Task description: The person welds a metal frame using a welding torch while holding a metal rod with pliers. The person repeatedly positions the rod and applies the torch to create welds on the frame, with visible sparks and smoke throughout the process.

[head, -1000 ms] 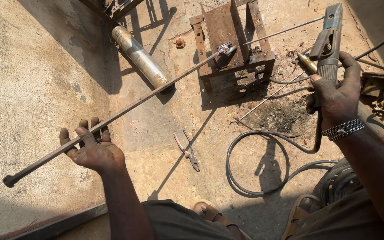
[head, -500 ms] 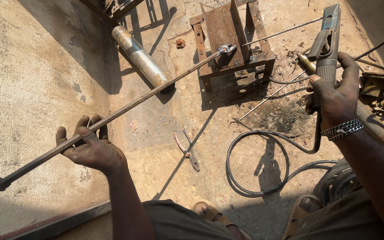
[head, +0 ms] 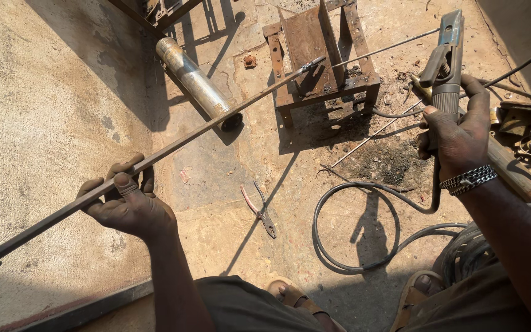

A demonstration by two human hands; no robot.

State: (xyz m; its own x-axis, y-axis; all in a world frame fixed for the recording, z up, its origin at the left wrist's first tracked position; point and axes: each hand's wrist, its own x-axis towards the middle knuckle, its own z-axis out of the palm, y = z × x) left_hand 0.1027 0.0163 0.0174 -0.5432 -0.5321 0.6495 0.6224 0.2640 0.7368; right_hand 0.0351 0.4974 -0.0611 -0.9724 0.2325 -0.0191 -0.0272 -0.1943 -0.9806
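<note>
One long steel rod [head: 149, 163] slants across the concrete floor [head: 44, 92], its far tip resting on one rusty steel stand [head: 324, 55]; the left hand [head: 127, 206] has its fingers wrapped around it. The right hand [head: 456, 138] grips one welding electrode holder [head: 445, 67], fingers closed on its handle. Holding the rod steady against the stand seems wise; one pair of pliers [head: 259, 212] lies between.

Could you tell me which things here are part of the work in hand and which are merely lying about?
In hand:
long metal rod, gripped by the left hand
electrode holder, gripped by the right hand
rusty metal stand, where the rod's far end rests

Lying about:
pliers
metal cylinder
</note>
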